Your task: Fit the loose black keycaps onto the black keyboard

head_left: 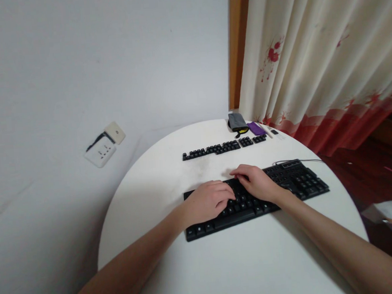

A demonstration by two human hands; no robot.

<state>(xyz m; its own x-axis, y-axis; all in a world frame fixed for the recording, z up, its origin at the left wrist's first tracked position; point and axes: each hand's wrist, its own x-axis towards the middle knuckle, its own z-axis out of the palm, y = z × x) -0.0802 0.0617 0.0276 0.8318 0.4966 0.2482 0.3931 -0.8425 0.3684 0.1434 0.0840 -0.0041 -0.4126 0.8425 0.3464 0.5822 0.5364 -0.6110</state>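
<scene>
A black computer keyboard (244, 213) lies slightly slanted on a round white table (221, 266). Several keycaps are off its upper left part, where dark sockets show. My left hand (209, 202) rests over its left half, fingers bent together with the tips down among the letter keys. Over the upper middle, my right hand (257, 183) has its fingers drawn together and pointing left, near the back edge. Whatever either hand pinches is hidden or too small to name. Behind the keyboard, loose black keycaps (228, 147) stand in a row.
At the table's back lie a grey pouch (237, 121), a purple packet (256, 128) and a small black piece (274, 132). The keyboard's cable (304, 160) runs off to the right. A wall with a socket (100, 151) is at left; a curtain (297, 59) hangs behind, right.
</scene>
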